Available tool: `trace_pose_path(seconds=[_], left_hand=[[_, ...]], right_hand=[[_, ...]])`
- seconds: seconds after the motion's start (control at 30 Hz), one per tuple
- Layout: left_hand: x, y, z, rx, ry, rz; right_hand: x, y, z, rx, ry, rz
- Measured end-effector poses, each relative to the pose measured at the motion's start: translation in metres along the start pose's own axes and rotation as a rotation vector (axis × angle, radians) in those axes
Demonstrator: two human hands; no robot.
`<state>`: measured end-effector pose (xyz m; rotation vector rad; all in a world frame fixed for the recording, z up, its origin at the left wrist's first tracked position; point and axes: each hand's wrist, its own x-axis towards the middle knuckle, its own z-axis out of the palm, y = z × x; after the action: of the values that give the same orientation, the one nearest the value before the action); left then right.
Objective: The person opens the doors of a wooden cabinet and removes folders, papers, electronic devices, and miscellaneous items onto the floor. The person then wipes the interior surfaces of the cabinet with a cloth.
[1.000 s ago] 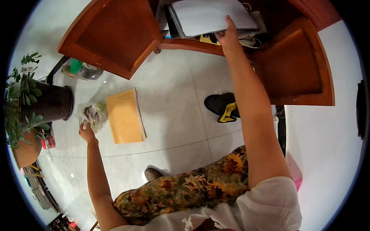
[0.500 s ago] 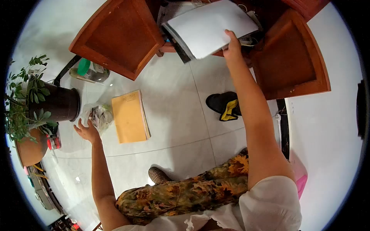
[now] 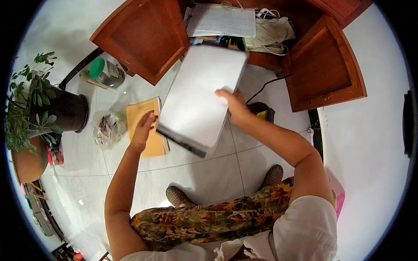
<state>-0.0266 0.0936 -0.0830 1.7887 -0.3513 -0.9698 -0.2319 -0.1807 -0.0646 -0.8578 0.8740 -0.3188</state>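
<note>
My right hand (image 3: 235, 106) grips the right edge of a stack of white paper (image 3: 202, 93), thumb on top. Dark sheets or a folder show beneath the stack's lower left edge. The stack hangs tilted above the floor, in front of the cabinet. My left hand (image 3: 145, 130) is close to the stack's left edge, fingers apart and holding nothing. Below that hand, a tan envelope or folder (image 3: 152, 145) with papers lies on the floor. A clear plastic bag (image 3: 109, 129) of small items sits left of it.
The wooden cabinet's left door (image 3: 141, 39) and right door (image 3: 326, 67) stand open. Inside are printed papers (image 3: 222, 21) and a beige cloth bag (image 3: 272, 35). A green-lidded jar (image 3: 106, 73), a potted plant (image 3: 61, 108) and a black and yellow item (image 3: 266, 114) are on the floor.
My right hand has drawn the paper stack out of the cabinet, down and left. My left hand has moved from the plastic bag rightward to the stack. Printed papers inside the cabinet are now uncovered.
</note>
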Motion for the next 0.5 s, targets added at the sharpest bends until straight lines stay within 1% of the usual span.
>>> trace_pose_path(seconds=[0.03, 0.07, 0.1, 0.13, 0.2, 0.23, 0.33, 0.43, 0.5], left_hand=[[0.000, -0.012, 0.001, -0.010, -0.033, 0.008], [0.000, -0.022, 0.001, -0.020, -0.066, 0.015], [0.000, -0.029, -0.002, 0.009, -0.113, -0.043], [-0.004, -0.033, -0.009, -0.129, -0.133, -0.131], [-0.014, -0.039, -0.019, -0.408, -0.177, -0.308], [-0.026, -0.031, -0.023, -0.413, -0.206, -0.303], [-0.039, -0.039, -0.043, -0.294, -0.158, -0.368], [-0.052, -0.056, -0.065, -0.347, -0.111, -0.388], [-0.057, -0.071, -0.079, -0.337, -0.051, -0.401]], right_hand=[[-0.018, 0.003, 0.015, -0.057, 0.053, 0.051], [-0.035, 0.000, 0.029, -0.075, 0.002, 0.102], [-0.031, 0.014, 0.033, -0.100, -0.064, 0.168], [-0.028, 0.026, 0.040, -0.125, -0.128, 0.234], [-0.030, 0.046, 0.057, -0.170, -0.208, 0.195], [-0.030, 0.054, 0.066, -0.192, -0.248, 0.176], [-0.014, 0.087, 0.090, -0.163, -0.357, 0.154], [-0.011, 0.116, 0.114, -0.208, -0.314, 0.190], [-0.009, 0.129, 0.126, -0.236, -0.360, 0.172]])
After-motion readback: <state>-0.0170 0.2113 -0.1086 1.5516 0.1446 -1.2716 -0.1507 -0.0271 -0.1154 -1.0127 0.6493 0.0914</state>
